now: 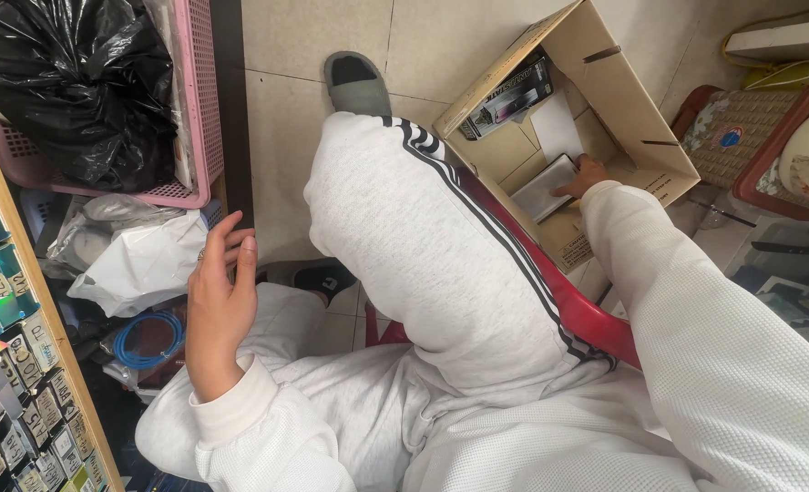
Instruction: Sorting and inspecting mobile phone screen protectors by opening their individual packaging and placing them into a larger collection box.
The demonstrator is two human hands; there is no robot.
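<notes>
Two hands: both were seen bare, in white knit sleeves, above grey-white trousers with dark side stripes.
Right hand: it was reached into the cardboard box, fingertips laid on the near end of a flat grey packet; whether the fingers were closed round its edge could not be told, since most of the hand was hidden behind the sleeve.
Left hand: it was held loosely open in the air, fingers gently curled, nothing gripped, near a white plastic bag.
Packet, place: it was lain tilted on the box floor, just beside a white paper sheet and below a dark printed carton.
Packet, handling: it was judged light, thin and fairly stiff, with a smooth, possibly slippery sheen; a pinch across the short near edge, thumb under, was judged the soundest hold.
Box: plain brown corrugated board, flaps open, matt and rigid.
Surroundings: a pink mesh basket filled with a glossy black bag, a coiled blue cable, a red plastic chair.
</notes>
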